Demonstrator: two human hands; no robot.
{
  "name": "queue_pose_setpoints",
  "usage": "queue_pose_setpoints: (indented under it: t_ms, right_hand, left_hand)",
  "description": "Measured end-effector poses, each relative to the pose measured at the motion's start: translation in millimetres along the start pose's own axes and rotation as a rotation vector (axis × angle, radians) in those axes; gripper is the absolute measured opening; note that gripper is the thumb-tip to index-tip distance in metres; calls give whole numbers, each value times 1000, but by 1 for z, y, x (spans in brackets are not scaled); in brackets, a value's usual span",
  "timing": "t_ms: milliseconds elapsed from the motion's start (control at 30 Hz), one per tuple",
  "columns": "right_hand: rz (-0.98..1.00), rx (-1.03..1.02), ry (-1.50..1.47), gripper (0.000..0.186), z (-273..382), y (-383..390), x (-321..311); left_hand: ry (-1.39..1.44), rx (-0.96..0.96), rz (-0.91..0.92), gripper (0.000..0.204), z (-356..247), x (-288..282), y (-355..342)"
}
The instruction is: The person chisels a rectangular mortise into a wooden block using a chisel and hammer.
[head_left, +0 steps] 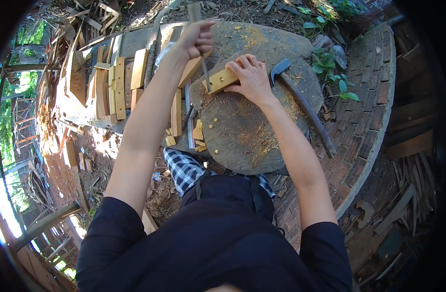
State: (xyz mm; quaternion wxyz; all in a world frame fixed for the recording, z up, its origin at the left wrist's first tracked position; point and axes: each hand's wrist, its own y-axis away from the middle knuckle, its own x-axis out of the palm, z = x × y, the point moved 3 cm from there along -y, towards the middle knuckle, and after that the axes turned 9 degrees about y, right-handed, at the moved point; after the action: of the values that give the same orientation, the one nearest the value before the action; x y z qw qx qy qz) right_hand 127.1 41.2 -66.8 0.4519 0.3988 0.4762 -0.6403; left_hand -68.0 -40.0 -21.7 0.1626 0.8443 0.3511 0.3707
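Note:
My left hand is closed around a long chisel, held steeply with its tip at the left part of a yellow wooden piece that has holes in it. My right hand grips this piece from the right on a round wooden stump strewn with shavings and small wooden discs. Just right of my right hand lies an adze-like tool with a dark curved head and long handle.
Wooden boards and blocks lie in a row to the left, near offcuts and a pale strip beside the stump. A curved brick edge runs along the right. Plants grow behind it, and scrap wood is piled lower right.

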Motion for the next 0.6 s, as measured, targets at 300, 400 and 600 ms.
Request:
queue_pose_setpoints:
  t_ms: [300,400,600]
  right_hand:
    - [-57,38,-92,54,0,-1,-2]
    - [-172,-13,-161,38,7,-5,-15]
    - [-177,-113,-67,13,19,-8,-8]
  left_hand:
    - [-56,215,-138,33,18,-20,71]
    - [-63,262,-139,35,21,-21,86]
    - [-43,301,-116,36,17,-12,94]
